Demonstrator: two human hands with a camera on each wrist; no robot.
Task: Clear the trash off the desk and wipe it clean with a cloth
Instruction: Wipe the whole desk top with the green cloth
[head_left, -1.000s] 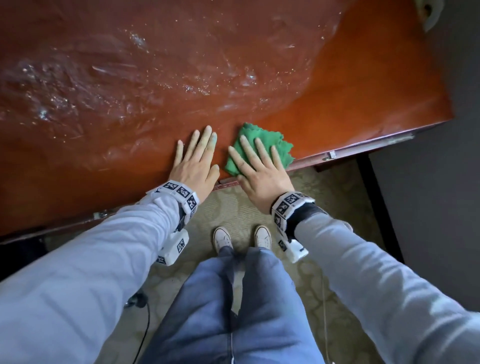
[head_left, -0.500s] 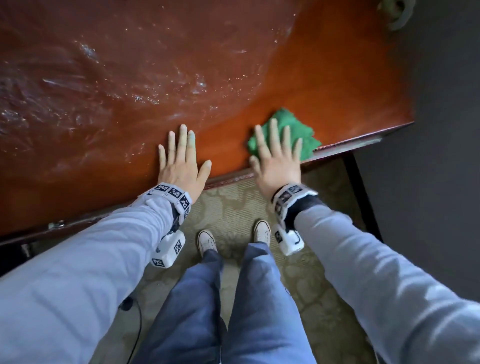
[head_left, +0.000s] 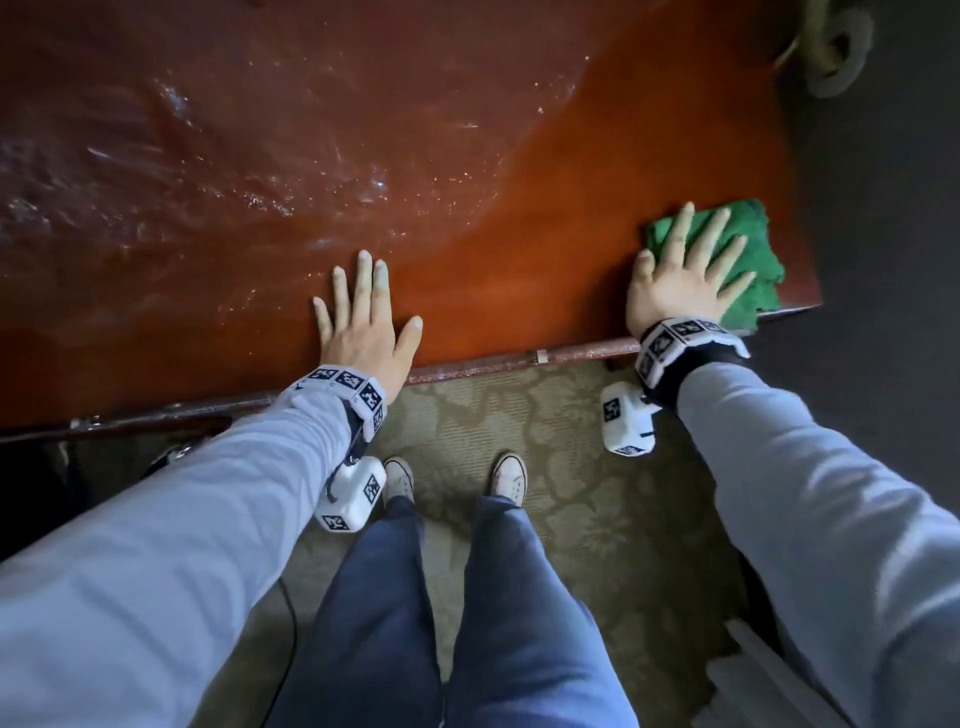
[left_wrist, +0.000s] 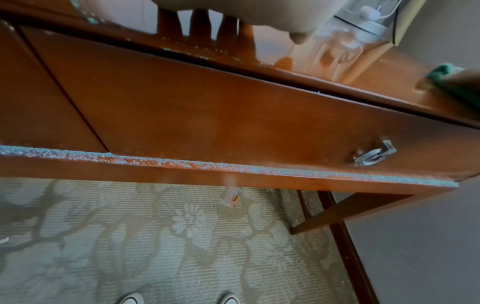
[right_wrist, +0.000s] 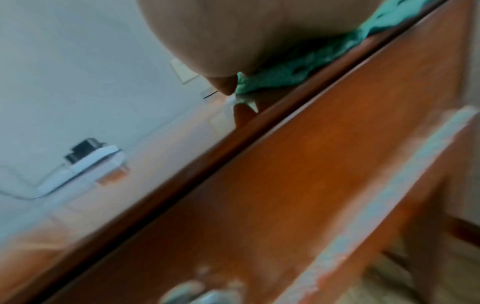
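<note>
A green cloth lies on the glossy red-brown desk at its near right corner. My right hand presses flat on the cloth with fingers spread and straight; part of the cloth hangs over the front edge. My left hand rests flat on the bare desk near the front edge, fingers straight. In the right wrist view the cloth bunches under my palm. The left wrist view catches the cloth at the far right. No trash shows on the desk.
A drawer front with a metal pull sits under the desktop. A white device with a cable stands at the back of the desk. Grey wall borders the desk's right end. Patterned carpet and my shoes lie below.
My right hand has slid the cloth rightward along the front edge to the desk's right corner. My left hand stays flat in place.
</note>
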